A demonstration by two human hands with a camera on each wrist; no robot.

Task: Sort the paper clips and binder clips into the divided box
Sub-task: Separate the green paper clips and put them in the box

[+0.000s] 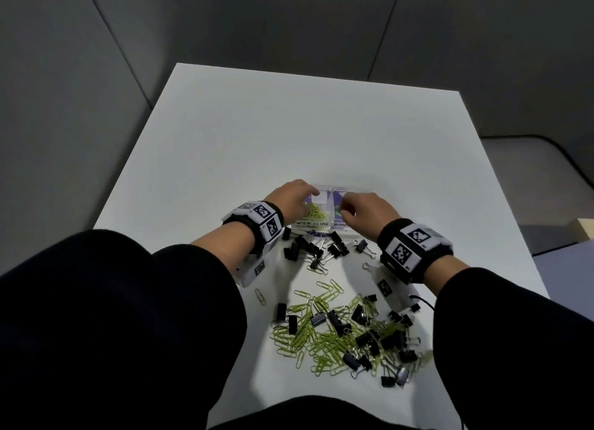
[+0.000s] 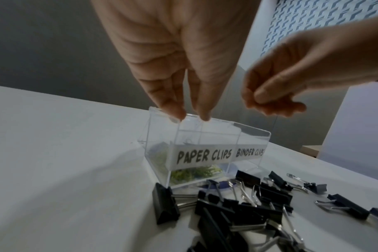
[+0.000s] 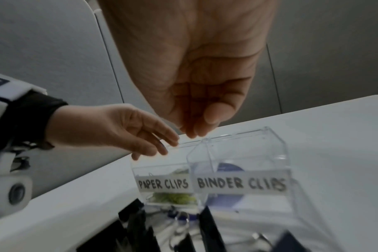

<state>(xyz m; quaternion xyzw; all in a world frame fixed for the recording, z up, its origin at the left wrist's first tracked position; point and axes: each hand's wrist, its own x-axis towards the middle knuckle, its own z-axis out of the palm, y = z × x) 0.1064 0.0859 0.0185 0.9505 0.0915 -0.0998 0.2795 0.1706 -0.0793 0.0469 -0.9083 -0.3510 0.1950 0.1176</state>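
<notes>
Here the clear box sits mid-table, its left cell labelled PAPER CLIPS and holding green paper clips, its right cell labelled BINDER CLIPS. The left hand reaches over the left cell with straight, empty fingers touching the rim; the right hand hovers over the right cell, fingertips bunched, and I cannot tell whether it holds anything. Black binder clips lie just before the box, with a mixed heap nearer the person.
</notes>
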